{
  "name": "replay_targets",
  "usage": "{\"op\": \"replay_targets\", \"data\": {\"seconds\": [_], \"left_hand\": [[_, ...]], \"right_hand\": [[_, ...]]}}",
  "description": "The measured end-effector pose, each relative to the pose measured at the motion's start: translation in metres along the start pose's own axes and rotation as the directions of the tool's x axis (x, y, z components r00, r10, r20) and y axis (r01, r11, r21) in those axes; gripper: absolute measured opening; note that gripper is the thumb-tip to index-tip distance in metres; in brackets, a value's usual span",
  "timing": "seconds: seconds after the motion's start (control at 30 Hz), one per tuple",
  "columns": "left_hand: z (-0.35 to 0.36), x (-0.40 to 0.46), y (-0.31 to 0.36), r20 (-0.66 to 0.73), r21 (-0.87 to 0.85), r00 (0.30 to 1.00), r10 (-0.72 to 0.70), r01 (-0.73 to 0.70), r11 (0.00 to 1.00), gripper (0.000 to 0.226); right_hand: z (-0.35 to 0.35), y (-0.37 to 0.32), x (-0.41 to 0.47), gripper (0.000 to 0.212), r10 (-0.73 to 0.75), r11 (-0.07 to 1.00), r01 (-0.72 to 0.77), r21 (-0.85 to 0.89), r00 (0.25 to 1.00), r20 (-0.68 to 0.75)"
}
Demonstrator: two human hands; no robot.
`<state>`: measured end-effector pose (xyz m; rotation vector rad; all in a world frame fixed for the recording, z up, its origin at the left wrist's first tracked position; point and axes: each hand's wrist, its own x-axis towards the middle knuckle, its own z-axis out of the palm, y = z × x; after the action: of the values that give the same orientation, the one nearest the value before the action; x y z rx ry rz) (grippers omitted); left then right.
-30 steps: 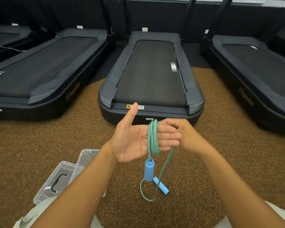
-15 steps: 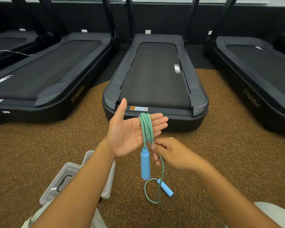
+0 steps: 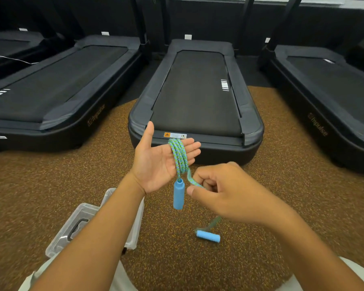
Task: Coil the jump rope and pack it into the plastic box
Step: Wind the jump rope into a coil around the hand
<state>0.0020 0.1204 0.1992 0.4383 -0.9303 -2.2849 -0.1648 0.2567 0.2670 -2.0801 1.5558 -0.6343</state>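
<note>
**Rope half wound, box half hidden**

Nearest, at seven o'clock, the clear plastic box (image 3: 132, 232) sits on the speckled brown floor (image 3: 40, 196), most of it covered by the left forearm; its lid (image 3: 72, 227), with a dark handle, lies just beside it toward eight o'clock. At five o'clock a blue handle (image 3: 208, 236) rests on the floor, and the strand rising from it is blurred and disappears behind the right hand (image 3: 227, 192). That hand is curled, thumb and forefinger pinching the jump rope (image 3: 178, 156); how the other fingers sit on it cannot be told. Just above, the left hand (image 3: 158, 158) is spread flat, palm up, thumb raised, with several turns of blue-green rope wrapped round its four fingers. The other handle (image 3: 178, 194) hangs straight down from those turns. Farther off, at twelve o'clock, a black treadmill (image 3: 198, 91) stands, with others at ten and two, their uprights cut off at the top.
</note>
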Motion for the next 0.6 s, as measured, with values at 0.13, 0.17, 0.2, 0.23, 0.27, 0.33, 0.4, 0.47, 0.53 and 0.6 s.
{"op": "replay_targets", "data": {"seconds": [0.13,0.17,0.2,0.23,0.27,0.33,0.4,0.47,0.53,0.6], "left_hand": [[0.007,0.000,-0.003,0.000,-0.001,0.999,-0.050,0.050,0.999,0.116],[0.008,-0.001,-0.003,0.006,0.005,0.998,-0.070,0.070,0.998,0.116],[0.009,-0.001,-0.004,0.021,0.019,0.995,-0.093,0.093,0.996,0.116],[0.009,-0.002,-0.005,0.038,0.035,0.992,-0.116,0.115,0.993,0.116],[0.009,-0.003,-0.006,0.064,0.048,0.988,-0.139,0.136,0.990,0.116],[0.010,-0.005,-0.008,0.133,0.066,0.972,-0.195,0.187,0.980,0.114],[0.011,-0.006,-0.010,0.198,0.108,0.943,-0.268,0.251,0.962,0.116],[0.013,-0.007,-0.010,0.275,0.126,0.898,-0.344,0.321,0.939,0.121],[0.014,-0.008,-0.010,0.325,0.128,0.861,-0.391,0.369,0.920,0.123],[0.016,-0.009,-0.010,0.362,0.145,0.829,-0.426,0.402,0.904,0.123]], "right_hand": [[-0.018,-0.015,-0.005,0.016,-0.074,0.997,0.073,-0.033,0.997,-0.019],[-0.021,-0.017,-0.006,0.010,-0.082,0.996,0.082,-0.028,0.997,-0.005],[-0.023,-0.017,-0.006,0.009,-0.088,0.996,0.088,-0.011,0.996,0.001],[-0.025,-0.016,-0.006,0.010,-0.093,0.995,0.093,0.022,0.996,-0.007],[-0.027,-0.015,-0.005,0.012,-0.095,0.993,0.096,0.066,0.995,-0.031],[-0.031,-0.008,-0.002,0.012,-0.082,0.987,0.095,0.132,0.991,-0.106],[-0.035,0.001,0.003,0.013,-0.066,0.989,0.089,0.115,0.979,-0.192],[-0.037,0.010,0.007,0.014,-0.050,0.995,0.073,0.073,0.960,-0.276],[-0.039,0.017,0.010,0.014,-0.036,0.997,0.057,0.054,0.945,-0.326],[-0.040,0.024,0.013,0.013,-0.015,0.997,0.042,0.070,0.937,-0.350]]}}
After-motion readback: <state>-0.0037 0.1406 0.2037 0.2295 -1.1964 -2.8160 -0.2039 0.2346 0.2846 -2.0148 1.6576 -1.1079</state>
